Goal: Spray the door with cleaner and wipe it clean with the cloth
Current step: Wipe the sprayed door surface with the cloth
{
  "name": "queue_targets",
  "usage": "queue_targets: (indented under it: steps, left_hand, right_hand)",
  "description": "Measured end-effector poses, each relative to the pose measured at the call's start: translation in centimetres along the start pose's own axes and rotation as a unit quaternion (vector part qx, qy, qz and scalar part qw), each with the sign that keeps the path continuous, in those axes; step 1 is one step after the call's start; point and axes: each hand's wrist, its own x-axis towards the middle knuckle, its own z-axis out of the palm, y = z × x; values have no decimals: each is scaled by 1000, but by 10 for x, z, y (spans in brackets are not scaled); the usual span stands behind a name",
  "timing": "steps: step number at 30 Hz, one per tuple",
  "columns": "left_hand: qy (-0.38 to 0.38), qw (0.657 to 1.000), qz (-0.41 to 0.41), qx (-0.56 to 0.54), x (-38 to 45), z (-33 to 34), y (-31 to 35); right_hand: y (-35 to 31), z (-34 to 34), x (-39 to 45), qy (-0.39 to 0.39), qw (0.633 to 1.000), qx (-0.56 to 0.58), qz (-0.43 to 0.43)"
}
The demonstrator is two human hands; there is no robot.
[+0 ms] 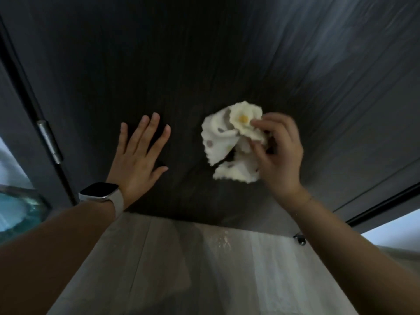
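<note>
Evidently we were in the wiping step, not the spraying one: no cleaner bottle showed anywhere in the head view, and our right hand point(276, 153) held the cloth point(231, 142) up against the lower part of the door point(204, 53). The fingers of that hand were curled and pinching a bunched fold of the cloth, thumb and fingertips clamped on it near its upper right edge; whether the cloth actually pressed on the door or hung just off it, we could not tell. Our left hand point(138, 155) lay flat on the door, left of the cloth and a little apart from it, fingers straight and slightly spread, as if bracing. A watch point(100, 192) sat on that wrist.

We judged the next move called for pressing the wad flat against the door and sweeping it across the panel, perhaps regripping so more fabric met the surface.

The cloth was cream-white with scalloped edges, a yellow spot and a few dull brownish dots, crumpled loosely. The door was dark, wood-grained, with faint paler streaks up to the right of the cloth. A hinge point(48, 142) sat at its left edge, left of the cloth.
</note>
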Motion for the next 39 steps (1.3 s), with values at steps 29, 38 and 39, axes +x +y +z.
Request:
queue_targets:
  steps: [29, 38, 39]
  left_hand:
    - [25, 994, -105, -25, 10, 21, 40]
    - [135, 985, -76, -81, 58, -20, 37]
    - [137, 983, -88, -88, 65, -25, 35]
  right_hand:
    - [21, -3, 42, 23, 972, -124, -196]
    - [28, -57, 135, 296, 946, -82, -98]
    - [25, -51, 144, 316, 941, -74, -90]
